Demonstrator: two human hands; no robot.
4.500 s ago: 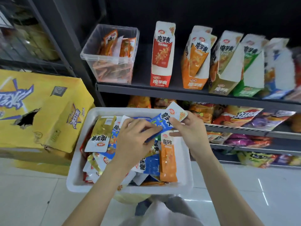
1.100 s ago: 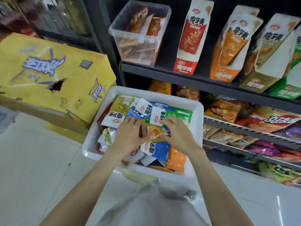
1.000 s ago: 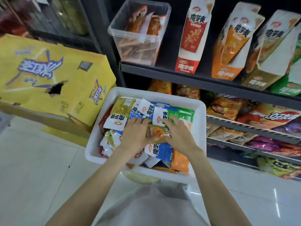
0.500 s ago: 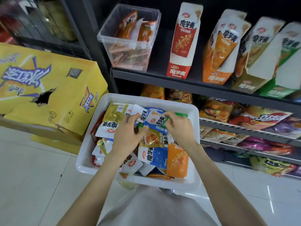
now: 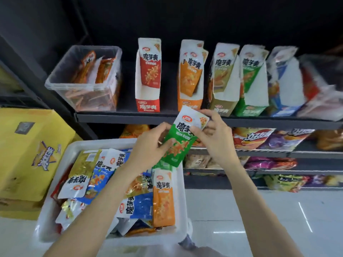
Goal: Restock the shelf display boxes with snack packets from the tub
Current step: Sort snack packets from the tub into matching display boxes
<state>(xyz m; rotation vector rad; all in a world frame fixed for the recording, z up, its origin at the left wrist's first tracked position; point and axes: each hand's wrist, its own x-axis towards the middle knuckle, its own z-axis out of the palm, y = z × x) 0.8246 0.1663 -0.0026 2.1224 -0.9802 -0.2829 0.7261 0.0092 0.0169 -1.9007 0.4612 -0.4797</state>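
Note:
A green and white snack packet (image 5: 181,138) is held up above the far right corner of the white tub (image 5: 55,227). My left hand (image 5: 152,145) grips its lower part and my right hand (image 5: 213,136) pinches its white top. The tub holds several mixed packets: gold, blue, orange. On the shelf (image 5: 130,117) behind stand display boxes: red (image 5: 148,78), orange (image 5: 190,78), olive (image 5: 222,80), green (image 5: 250,82) and blue (image 5: 282,84).
A clear plastic bin (image 5: 83,86) with orange packets sits at the shelf's left end. A yellow carton (image 5: 31,154) stands left of the tub. Lower shelves on the right carry bagged snacks (image 5: 252,138). White tiled floor lies below.
Both hands were sorting packets inside the tub; they have now lifted a green packet out, up toward the shelf edge. The view has tilted upward.

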